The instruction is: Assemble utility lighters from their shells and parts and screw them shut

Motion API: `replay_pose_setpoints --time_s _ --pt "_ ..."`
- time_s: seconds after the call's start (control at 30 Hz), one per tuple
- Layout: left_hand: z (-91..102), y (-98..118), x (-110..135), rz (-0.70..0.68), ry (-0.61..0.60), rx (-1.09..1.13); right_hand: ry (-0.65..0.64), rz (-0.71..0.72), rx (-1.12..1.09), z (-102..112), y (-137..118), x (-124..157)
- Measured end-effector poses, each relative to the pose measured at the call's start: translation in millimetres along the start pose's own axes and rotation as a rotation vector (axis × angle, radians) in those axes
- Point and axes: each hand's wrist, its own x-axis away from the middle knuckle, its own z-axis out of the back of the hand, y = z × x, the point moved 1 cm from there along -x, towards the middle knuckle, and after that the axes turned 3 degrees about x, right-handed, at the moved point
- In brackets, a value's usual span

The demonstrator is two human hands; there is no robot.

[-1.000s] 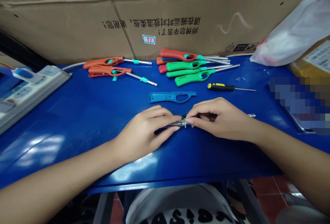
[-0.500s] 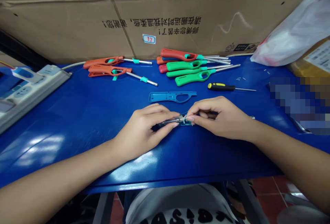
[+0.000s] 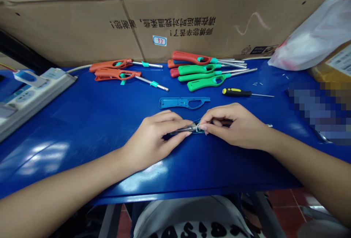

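Note:
Between thumb and fingers, my left hand (image 3: 161,132) is closed on a clear, dark-tinted lighter fuel tank (image 3: 182,128). My right hand (image 3: 233,126) pinches a small pale part at the tank's right end; its exact kind is hidden by the fingertips. Under both hands lies a blue lighter shell half (image 3: 197,131), mostly covered. A metal tip (image 3: 270,125) shows beyond my right wrist. Just behind the hands rests the other blue shell half (image 3: 183,102), its hollow inside facing up.
Two orange lighters (image 3: 117,74) lie at back left, and a pile of green, red and orange lighters (image 3: 197,68) at back centre. A screwdriver (image 3: 237,92) lies right of them. A power strip (image 3: 35,95) stands left; a plastic bag (image 3: 309,37) and cardboard box (image 3: 87,26) border the table.
Both hands stay nearly in place, with the right fingertips shifting slightly at the tank's end. The whole view has drifted a little.

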Motion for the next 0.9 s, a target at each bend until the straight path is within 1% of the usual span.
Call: replay_pose_setpoints --time_s 0.3,0.43,0.6,0.9 --pt "0.7 1.0 0.3 -0.026 0.004 -0.042 -0.013 -0.116 -0.026 2.6 -0.9 1.1" --pt "-0.7 0.8 -0.6 -0.038 -0.005 -0.046 -0.038 -0.108 -0.024 1.4 -0.2 0.6" --pt "-2.3 -1.0 -0.3 -0.017 -0.036 -0.035 -0.015 -0.103 -0.004 1.0 -0.7 0.6" --pt "-0.6 -1.6 0.3 -0.012 -0.006 -0.036 0.004 -0.031 0.008 3.7 -2.7 0.5"
